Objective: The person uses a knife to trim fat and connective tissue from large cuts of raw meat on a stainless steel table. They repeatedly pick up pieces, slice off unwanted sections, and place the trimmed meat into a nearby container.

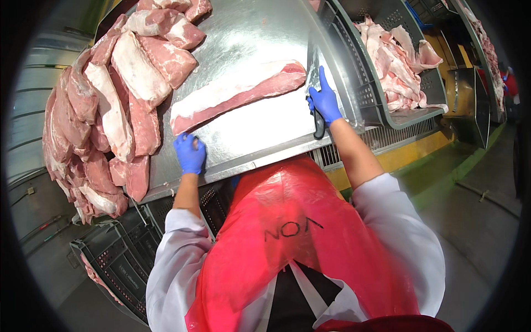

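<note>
A long strip of pork loin (238,97) with a white fat side lies slantwise on the steel worktable (249,33). My left hand (189,155), in a blue glove, rests by the strip's near left end. Its fingers are loosely curled, with nothing visible in them. At the strip's right end, my blue-gloved right hand (327,105) is closed on a knife (319,126). The black handle sticks out below that hand, and the blade points away from me. My right index finger stretches along the blade.
A large heap of pork pieces (110,105) covers the table's left side. Right of the table, a grey perforated crate (381,110) holds pale fat trimmings (395,61). Dark crates (121,260) stand below at the left. A raised metal rim (249,166) runs along the table's near edge.
</note>
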A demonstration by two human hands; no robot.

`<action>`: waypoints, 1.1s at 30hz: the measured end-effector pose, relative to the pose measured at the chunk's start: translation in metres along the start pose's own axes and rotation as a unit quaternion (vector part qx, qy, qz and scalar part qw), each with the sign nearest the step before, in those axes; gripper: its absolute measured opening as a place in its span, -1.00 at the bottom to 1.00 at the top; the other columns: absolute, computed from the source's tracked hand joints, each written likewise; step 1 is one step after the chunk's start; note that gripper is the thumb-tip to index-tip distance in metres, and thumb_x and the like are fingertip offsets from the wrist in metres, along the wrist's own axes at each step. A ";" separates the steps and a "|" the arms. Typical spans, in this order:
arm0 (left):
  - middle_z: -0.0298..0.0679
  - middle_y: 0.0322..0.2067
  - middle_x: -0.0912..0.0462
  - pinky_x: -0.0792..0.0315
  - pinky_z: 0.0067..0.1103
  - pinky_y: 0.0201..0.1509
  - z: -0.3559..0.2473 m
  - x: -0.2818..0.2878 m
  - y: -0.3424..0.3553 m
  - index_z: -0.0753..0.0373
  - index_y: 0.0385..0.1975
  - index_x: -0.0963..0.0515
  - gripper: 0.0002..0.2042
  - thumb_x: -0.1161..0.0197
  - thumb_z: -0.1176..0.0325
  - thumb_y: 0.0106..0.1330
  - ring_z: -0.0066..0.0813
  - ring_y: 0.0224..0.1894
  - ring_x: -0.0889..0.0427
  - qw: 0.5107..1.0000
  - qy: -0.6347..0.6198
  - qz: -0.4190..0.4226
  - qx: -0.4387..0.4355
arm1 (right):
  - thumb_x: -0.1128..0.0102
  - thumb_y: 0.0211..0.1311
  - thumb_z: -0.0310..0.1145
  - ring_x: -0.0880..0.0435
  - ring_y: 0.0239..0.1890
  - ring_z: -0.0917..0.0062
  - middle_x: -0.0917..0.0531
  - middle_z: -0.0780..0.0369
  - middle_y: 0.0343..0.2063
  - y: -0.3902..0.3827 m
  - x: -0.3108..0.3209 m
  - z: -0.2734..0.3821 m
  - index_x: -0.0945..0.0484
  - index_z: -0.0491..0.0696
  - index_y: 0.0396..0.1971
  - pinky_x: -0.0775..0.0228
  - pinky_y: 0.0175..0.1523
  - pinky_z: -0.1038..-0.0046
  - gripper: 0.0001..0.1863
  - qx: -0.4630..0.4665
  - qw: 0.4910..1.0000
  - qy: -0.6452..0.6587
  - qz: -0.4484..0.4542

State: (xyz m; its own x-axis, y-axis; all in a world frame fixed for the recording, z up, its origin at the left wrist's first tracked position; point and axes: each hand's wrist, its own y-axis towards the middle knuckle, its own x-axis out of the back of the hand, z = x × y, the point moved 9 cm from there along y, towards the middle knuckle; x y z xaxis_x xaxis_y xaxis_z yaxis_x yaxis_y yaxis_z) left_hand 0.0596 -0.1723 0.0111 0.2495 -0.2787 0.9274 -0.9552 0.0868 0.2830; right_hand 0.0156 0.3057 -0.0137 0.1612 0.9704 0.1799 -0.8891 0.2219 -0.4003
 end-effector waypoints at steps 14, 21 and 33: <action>0.08 0.06 -0.52 -0.27 -0.11 0.36 0.103 0.116 -0.095 0.30 -0.05 -0.54 -0.57 -0.38 0.15 0.19 0.14 0.19 -0.45 0.962 0.158 0.220 -0.014 | -0.09 0.37 -0.44 -0.56 -0.56 0.53 -0.60 0.19 -0.43 -0.016 -0.055 -0.006 0.15 0.32 0.59 -0.53 -0.47 0.45 -0.10 -0.044 0.990 0.112 -0.076; 0.10 0.09 -0.51 -0.34 -0.13 0.28 -0.021 0.007 0.108 0.33 0.15 -0.44 -0.31 -0.48 0.09 0.07 0.16 0.19 -0.46 0.978 -0.081 0.073 -0.175 | -0.07 0.37 -0.43 -0.62 -0.58 0.49 -0.64 0.11 -0.47 -0.057 -0.041 0.012 0.22 0.29 0.59 -0.58 -0.44 0.40 -0.08 0.008 0.989 0.052 -0.135; 0.10 -0.01 -0.56 -0.44 -0.16 0.16 -0.049 -0.023 0.089 0.32 0.13 -0.40 -0.22 -0.52 0.10 -0.12 0.14 0.07 -0.56 0.966 -0.025 0.224 -0.129 | -0.03 0.35 -0.57 -0.54 -0.59 0.60 -0.62 0.20 -0.36 -0.244 0.249 -0.109 0.12 0.35 0.59 -0.50 -0.54 0.49 -0.09 -0.067 0.918 0.125 -0.371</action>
State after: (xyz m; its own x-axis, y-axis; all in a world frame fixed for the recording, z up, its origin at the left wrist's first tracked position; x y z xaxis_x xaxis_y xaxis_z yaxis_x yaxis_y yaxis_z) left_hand -0.0234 -0.1116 0.0273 -0.1931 -0.2024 0.9601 -0.8924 0.4429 -0.0861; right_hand 0.3189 0.5035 0.0311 0.8093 0.5348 0.2430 -0.4363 0.8242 -0.3611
